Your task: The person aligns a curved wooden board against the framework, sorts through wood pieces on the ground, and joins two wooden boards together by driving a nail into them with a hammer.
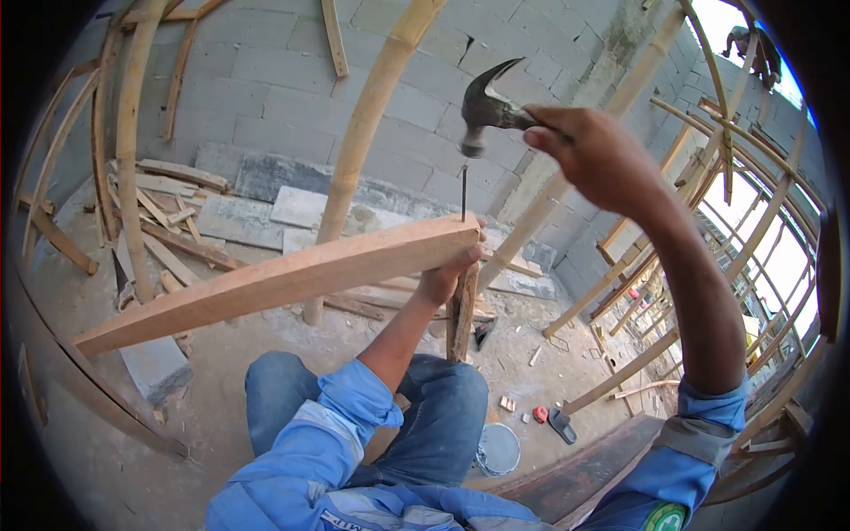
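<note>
My right hand is raised and wrapped around the handle of a claw hammer. The hammer's face hangs just above a long nail, which stands upright at the end of a pale wooden board. Under that end, my left hand is closed around the joint where the board meets a rough upright piece of wood. The board slopes down to the far left. Some of my left fingers are hidden behind the wood.
Bamboo poles stand in front of a grey block wall. Planks and scraps lie along its foot. A white bucket, a black sandal and a red object are on the floor. Someone is up high at right.
</note>
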`<state>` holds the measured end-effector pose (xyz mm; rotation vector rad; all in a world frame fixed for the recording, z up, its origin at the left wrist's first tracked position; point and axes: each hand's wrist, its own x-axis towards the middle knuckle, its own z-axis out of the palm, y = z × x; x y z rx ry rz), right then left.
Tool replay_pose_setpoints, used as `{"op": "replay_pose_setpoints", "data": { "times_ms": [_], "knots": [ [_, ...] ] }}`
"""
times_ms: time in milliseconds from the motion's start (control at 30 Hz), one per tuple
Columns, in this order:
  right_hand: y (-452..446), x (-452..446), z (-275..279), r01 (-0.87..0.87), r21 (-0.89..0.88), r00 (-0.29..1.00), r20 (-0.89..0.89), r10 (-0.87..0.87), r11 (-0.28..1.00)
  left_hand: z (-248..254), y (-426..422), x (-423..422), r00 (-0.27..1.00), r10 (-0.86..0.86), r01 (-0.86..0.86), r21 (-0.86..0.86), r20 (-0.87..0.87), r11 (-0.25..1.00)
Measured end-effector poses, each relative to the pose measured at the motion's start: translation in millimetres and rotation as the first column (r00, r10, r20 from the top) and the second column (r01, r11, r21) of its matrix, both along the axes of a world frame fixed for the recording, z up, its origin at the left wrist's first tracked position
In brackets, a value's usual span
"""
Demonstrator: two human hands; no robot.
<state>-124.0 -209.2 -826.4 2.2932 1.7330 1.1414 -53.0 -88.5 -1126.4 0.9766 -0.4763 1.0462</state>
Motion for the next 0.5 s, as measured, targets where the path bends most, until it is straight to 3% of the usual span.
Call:
{"op": "replay_pose_setpoints", "data": {
  "times_ms": [33,100,200,233,300,367,400,467,500],
  "knots": [
    [-3,-15,9,0.126,0.019,0.99,-0.066,-0.124,0.992,0,-1,1,1.0,0.007,-0.007,0.015,0.002,1.0],
    [-6,-17,32,-0.107,0.234,0.994,-0.005,0.111,0.966,3,-3,-3,0.999,0.042,-0.042,0.035,0.015,0.999],
    [-6,-26,61,-0.318,0.585,0.925,0.017,0.38,0.746,4,-5,-1,1.0,-0.003,0.004,-0.009,0.023,1.0],
    [-11,-25,70,-0.335,0.589,0.91,0.0,0.415,0.735,4,-4,-1,1.0,0.005,-0.005,-0.004,0.02,1.0],
    [3,30,54,-0.562,0.362,0.824,0.328,0.462,0.744,5,-3,-2,0.999,0.031,-0.031,-0.004,0.019,1.0],
    [7,14,16,-0.214,0.092,0.962,0.194,0.194,0.972,0,-2,2,1.0,0.012,-0.012,-0.009,0.005,1.0],
    [7,-25,-11,0.211,-0.156,0.976,-0.011,-0.216,0.965,-2,-3,2,1.0,0.004,-0.004,-0.01,-0.004,1.0],
    [5,-56,13,0.301,-0.187,0.944,-0.084,-0.321,0.935,-1,-3,-3,1.0,0.016,-0.016,-0.003,0.009,1.0],
    [1,-44,17,0.128,-0.055,0.988,-0.078,-0.132,0.99,1,-6,-3,1.0,0.019,-0.019,-0.011,0.022,1.0]
  ]
}}
